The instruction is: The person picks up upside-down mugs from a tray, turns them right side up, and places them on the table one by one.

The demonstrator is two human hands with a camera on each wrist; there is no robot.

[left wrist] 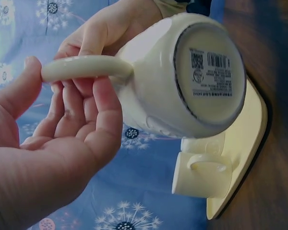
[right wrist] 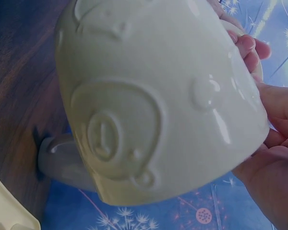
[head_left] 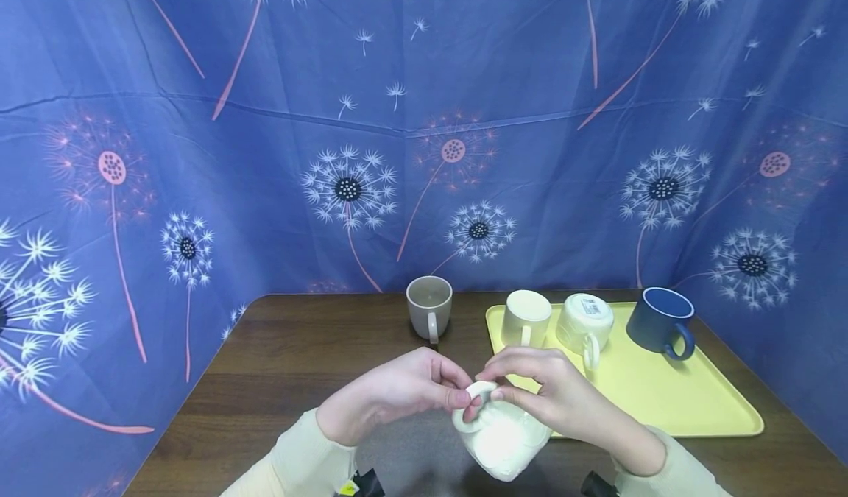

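A cream mug [head_left: 506, 438] with raised relief is held tilted in the air above the near side of the table. My left hand [head_left: 404, 390] holds its handle [left wrist: 86, 67], thumb at the outer end and fingers beneath. From the other side, my right hand [head_left: 563, 390] grips the mug close to the handle and rim; part of this grip is hidden behind the mug [left wrist: 158, 81]. A printed label with a barcode [left wrist: 218, 60] shows on the mug's base. In the right wrist view, a bear-like face stands out on the mug's side [right wrist: 182, 139].
A yellow tray [head_left: 662, 401] lies at the right, bearing a white mug [head_left: 526, 313], an upside-down cream mug [head_left: 583, 320] and a dark blue mug [head_left: 656, 324]. A grey mug [head_left: 424, 305] stands on the wooden table [head_left: 298, 342] near its back edge. Behind hangs a blue dandelion-patterned cloth [head_left: 278, 166].
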